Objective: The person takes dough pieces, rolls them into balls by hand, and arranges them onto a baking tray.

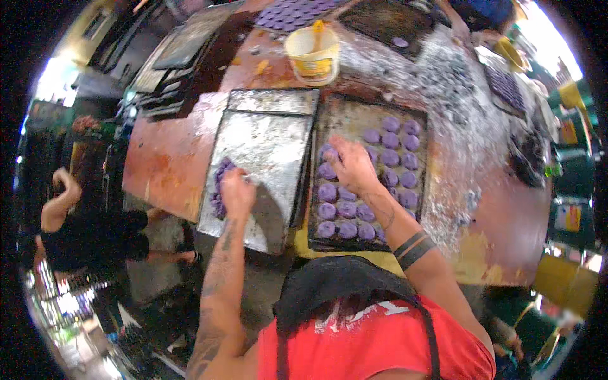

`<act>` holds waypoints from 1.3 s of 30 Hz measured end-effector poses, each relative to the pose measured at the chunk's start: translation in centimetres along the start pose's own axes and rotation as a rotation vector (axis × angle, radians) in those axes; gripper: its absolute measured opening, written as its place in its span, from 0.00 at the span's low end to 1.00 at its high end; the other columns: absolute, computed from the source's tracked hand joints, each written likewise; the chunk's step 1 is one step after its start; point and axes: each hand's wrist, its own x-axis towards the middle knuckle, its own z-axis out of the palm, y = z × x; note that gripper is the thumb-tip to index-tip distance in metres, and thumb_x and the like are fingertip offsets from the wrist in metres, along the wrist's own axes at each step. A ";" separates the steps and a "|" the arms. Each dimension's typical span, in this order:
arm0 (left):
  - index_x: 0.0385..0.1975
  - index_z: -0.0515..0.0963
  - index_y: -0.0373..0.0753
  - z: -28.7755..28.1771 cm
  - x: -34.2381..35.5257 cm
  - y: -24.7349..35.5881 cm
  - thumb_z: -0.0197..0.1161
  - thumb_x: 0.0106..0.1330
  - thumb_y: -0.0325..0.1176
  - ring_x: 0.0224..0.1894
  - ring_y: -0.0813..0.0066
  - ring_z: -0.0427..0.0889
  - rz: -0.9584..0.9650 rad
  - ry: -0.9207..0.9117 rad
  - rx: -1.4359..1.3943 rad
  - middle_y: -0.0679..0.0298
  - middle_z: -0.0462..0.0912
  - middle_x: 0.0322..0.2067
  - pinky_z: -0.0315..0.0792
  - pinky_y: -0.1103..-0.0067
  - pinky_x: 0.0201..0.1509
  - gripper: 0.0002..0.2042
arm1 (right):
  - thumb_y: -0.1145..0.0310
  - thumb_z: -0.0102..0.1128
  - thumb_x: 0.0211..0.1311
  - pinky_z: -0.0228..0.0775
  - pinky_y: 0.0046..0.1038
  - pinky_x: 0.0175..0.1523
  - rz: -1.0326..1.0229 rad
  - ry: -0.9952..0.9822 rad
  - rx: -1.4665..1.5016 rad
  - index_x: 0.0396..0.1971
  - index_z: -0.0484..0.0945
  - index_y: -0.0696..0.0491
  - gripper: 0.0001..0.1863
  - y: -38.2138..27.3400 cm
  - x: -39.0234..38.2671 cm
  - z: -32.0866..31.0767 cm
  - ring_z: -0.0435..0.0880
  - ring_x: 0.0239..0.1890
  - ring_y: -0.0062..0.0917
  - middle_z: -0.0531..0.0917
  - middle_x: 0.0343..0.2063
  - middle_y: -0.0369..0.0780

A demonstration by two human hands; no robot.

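On the left, a bare metal baking tray (259,139) carries a narrow heap of purple crumbly filling (220,183). My left hand (237,190) is closed at the heap's right edge; its fingers hide what they hold. To the right lies a dark-rimmed tray (345,114) with rows of flattened purple dough rounds (390,158). Over this tray's left side, my right hand (350,163) has its fingers curled down at a purple dough round (327,152) in the left column. The fingers partly cover that round, and my hand and forearm hide several others.
A white bucket (313,57) with an orange handle stands beyond the trays. White flour (443,82) is strewn across the right of the table. Stacked trays (190,47) sit at far left, a tray of purple rounds (294,12) at the back. Other people are at left and far right.
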 end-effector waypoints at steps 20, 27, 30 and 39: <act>0.52 0.77 0.32 1.9 -3.8 7.8 0.65 0.63 0.15 0.47 0.68 0.84 -0.433 -0.600 -1.757 0.57 0.84 0.42 0.82 0.74 0.52 0.17 | 0.75 0.63 0.53 0.75 0.36 0.53 0.809 0.595 -0.349 0.53 0.80 0.54 0.24 21.9 -27.3 -17.1 0.83 0.46 0.35 0.85 0.42 0.43; 0.55 0.75 0.33 -0.7 -7.8 16.3 0.66 0.65 0.18 0.42 0.72 0.85 -0.314 -0.733 -1.486 0.59 0.85 0.41 0.82 0.78 0.47 0.18 | 0.79 0.66 0.59 0.76 0.31 0.54 0.094 0.091 0.242 0.48 0.83 0.55 0.15 -7.3 -12.5 -10.1 0.86 0.47 0.30 0.87 0.40 0.41; 0.56 0.75 0.34 -2.5 -8.9 18.5 0.61 0.71 0.22 0.42 0.77 0.84 -0.275 -0.902 -1.544 0.63 0.84 0.44 0.80 0.79 0.47 0.15 | 0.80 0.64 0.57 0.76 0.35 0.57 -0.153 0.269 -0.064 0.47 0.83 0.56 0.16 -6.7 -11.4 -8.1 0.84 0.51 0.40 0.85 0.43 0.45; 0.57 0.75 0.35 -4.7 -9.4 18.6 0.61 0.73 0.25 0.44 0.77 0.82 -0.095 -0.843 -1.623 0.64 0.83 0.47 0.78 0.78 0.51 0.14 | 0.69 0.70 0.62 0.78 0.33 0.54 0.060 0.021 0.236 0.52 0.80 0.59 0.20 -9.3 -11.8 -10.4 0.85 0.49 0.33 0.85 0.46 0.45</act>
